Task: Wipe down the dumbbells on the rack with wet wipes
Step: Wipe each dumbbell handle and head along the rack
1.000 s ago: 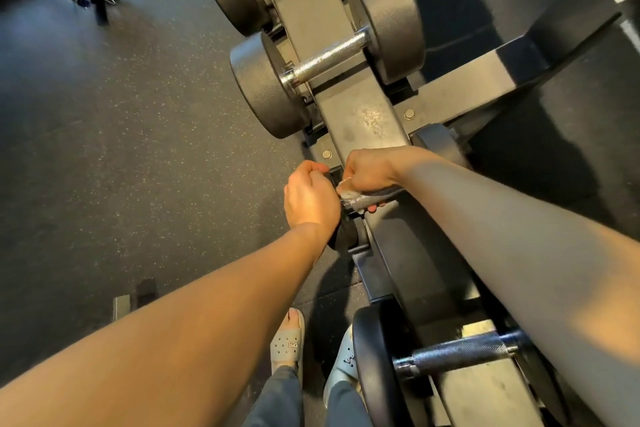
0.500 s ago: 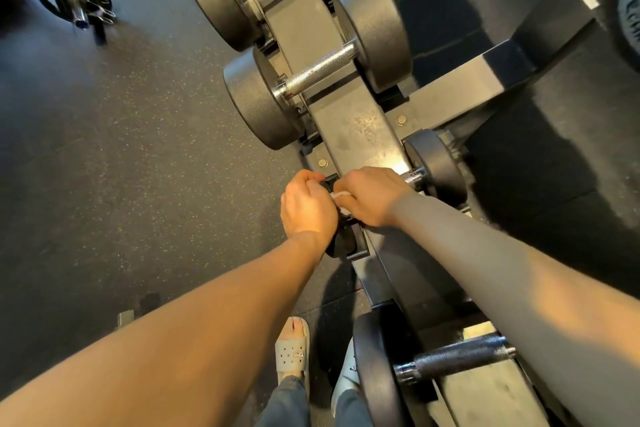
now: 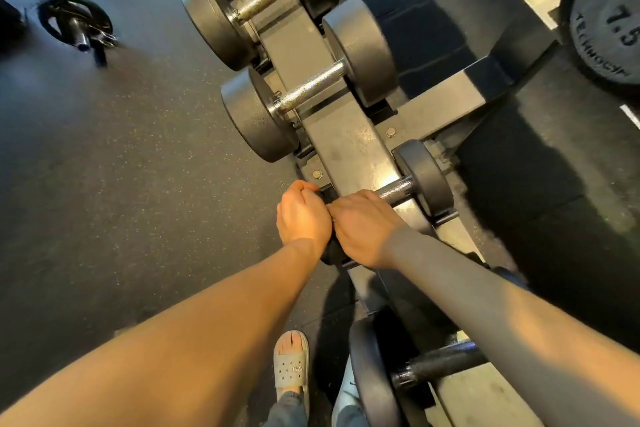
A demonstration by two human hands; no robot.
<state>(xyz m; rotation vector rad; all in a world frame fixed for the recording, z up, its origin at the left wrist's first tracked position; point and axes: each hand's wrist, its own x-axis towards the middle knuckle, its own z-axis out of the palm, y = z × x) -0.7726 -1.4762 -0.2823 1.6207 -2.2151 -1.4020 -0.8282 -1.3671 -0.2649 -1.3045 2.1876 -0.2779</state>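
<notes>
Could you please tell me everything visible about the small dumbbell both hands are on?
The small dark dumbbell with a knurled metal handle lies across the grey metal rack. Its far round head is in full view; the near one is mostly hidden under the left hand. The right hand wraps the handle.

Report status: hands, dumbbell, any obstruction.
Left hand closed on small dumbbell's near head. Right hand wrapped round its handle; wipe not visible. Nothing blocking.
</notes>
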